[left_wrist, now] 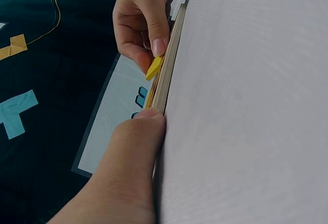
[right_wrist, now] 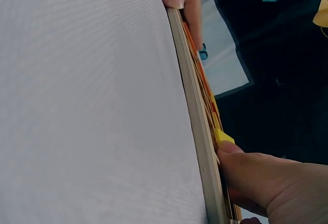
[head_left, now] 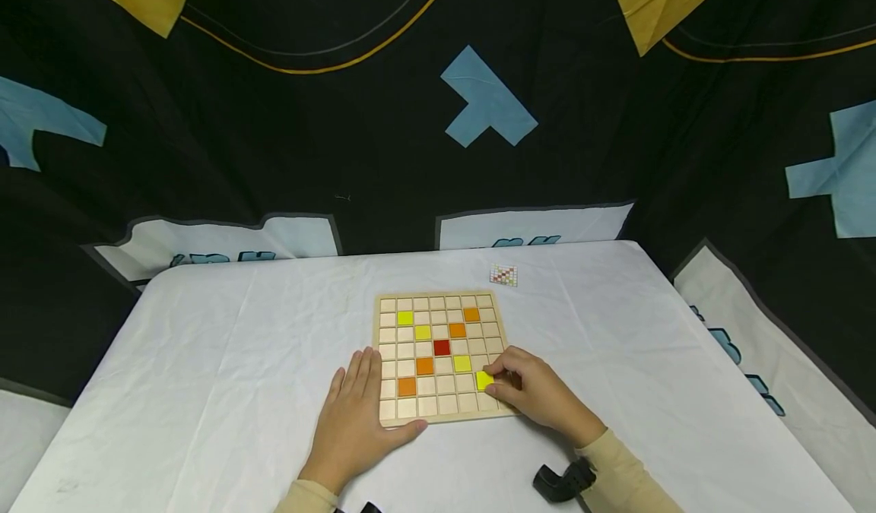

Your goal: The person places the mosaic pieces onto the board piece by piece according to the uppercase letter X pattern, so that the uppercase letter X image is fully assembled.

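Note:
A square wooden grid board (head_left: 377, 315) lies on the white-covered table. My right hand (head_left: 541, 391) pinches a yellow square tile (head_left: 484, 380) between thumb and fingers over the board's lower right cells. In the left wrist view that tile (left_wrist: 155, 68) is tilted at the board's top surface. My left hand (head_left: 356, 414) lies with straight fingers along the board's left side, its thumb at the near edge. A red tile (head_left: 441, 348) sits mid-grid, with several orange tiles (head_left: 457, 330) on one diagonal and yellow tiles (head_left: 423, 332) on the other.
A small card (head_left: 503, 275) with a coloured grid pattern lies behind the board's far right corner. A black strap-like piece (head_left: 564, 482) is at the right wrist. Dark curtain (head_left: 383, 156) with blue and yellow shapes hangs behind the table (head_left: 171, 361).

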